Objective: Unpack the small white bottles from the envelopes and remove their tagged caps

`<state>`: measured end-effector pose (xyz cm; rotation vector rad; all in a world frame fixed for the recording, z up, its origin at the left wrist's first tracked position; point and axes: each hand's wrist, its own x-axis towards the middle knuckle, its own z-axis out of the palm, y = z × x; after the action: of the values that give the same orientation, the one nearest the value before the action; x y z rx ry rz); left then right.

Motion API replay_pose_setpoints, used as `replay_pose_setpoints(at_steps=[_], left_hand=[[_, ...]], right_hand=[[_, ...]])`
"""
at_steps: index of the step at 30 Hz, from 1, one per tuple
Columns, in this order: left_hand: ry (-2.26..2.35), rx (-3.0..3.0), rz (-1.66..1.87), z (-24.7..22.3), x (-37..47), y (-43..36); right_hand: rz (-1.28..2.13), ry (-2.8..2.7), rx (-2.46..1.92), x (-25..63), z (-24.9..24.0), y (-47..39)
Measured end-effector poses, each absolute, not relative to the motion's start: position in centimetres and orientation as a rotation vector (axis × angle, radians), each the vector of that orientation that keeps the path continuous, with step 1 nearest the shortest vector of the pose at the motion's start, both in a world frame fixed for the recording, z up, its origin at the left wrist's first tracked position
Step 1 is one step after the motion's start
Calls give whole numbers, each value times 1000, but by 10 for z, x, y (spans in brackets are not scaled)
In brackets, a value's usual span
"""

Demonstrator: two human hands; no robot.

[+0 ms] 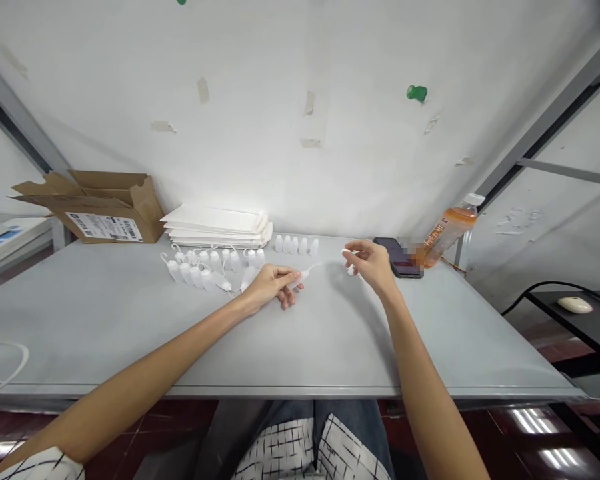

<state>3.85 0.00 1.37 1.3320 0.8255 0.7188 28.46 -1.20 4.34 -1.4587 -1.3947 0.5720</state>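
My left hand (276,285) is closed on a small white squeeze bottle (297,281), with the thin strap at its nozzle pointing right. To the right, my right hand (370,261) pinches a small white cap (347,251), partly covered by the fingers. Another small white piece (351,270) shows just below those fingertips; I cannot tell whether it touches them. Left of my left hand stand several small white bottles with strapped caps (185,272), a few lying tilted. Behind the hands, several plain white bottles (294,245) stand in a row.
A stack of white envelopes or sheets (215,225) lies at the back, beside an opened cardboard box (115,213). At the right are a dark phone (397,257) and a tilted bottle of orange drink (450,233). The grey table (310,353) ends near my lap.
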Motion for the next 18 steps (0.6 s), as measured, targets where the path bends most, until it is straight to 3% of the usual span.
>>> replay_pose_setpoints(at_steps=[3,6,18], left_hand=[[829,1335,715,16,38,-1],[828,1337,711,15,38,-1],[831,1360,695,12,39,0]], right_hand=[[191,-1492,-1763,301,41,-12],[36,-1626,-1928,309,40,-13],[211,-1875,-2213,303,62,-29]])
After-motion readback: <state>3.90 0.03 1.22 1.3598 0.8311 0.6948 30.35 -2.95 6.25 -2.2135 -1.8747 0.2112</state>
